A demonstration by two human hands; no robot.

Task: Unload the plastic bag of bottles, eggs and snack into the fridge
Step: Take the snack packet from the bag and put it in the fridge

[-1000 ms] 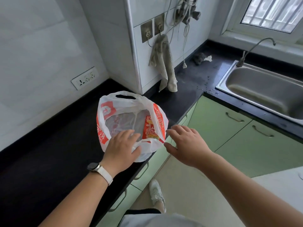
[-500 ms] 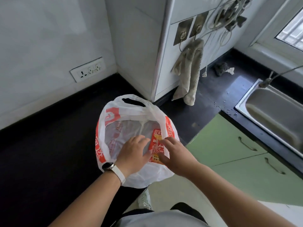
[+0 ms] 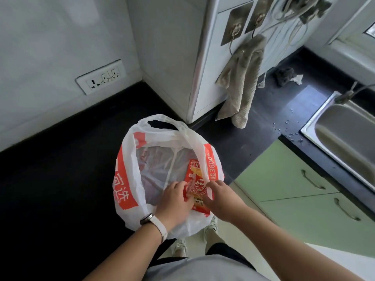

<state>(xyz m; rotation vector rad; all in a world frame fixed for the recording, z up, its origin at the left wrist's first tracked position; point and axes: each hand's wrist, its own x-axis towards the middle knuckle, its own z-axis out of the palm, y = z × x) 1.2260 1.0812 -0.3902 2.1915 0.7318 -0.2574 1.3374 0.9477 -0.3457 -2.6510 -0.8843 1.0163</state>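
White plastic bag [image 3: 125, 179] on the counter [image 3: 60, 179] edge; both hands just moved in at its near rim. Left hand [image 3: 174, 201] pinches the red snack packet [image 3: 195, 177] inside, right hand [image 3: 223, 201] grip unclear. Unloading's starting.

bag [image 3: 125, 179] 1 | snack [image 3: 195, 175] 1 | hands [image 3: 174, 201] [image 3: 223, 199] 2 | hooks [image 3: 236, 27] [image 3: 259, 17] 2 | towel [image 3: 243, 78] 1 | sink [image 3: 345, 138] 1

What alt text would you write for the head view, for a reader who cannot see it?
A person's left hand grips and right hand touches a red-and-yellow snack packet inside a white plastic bag with orange print on a black countertop. A beige towel hangs behind; a steel sink lies right.
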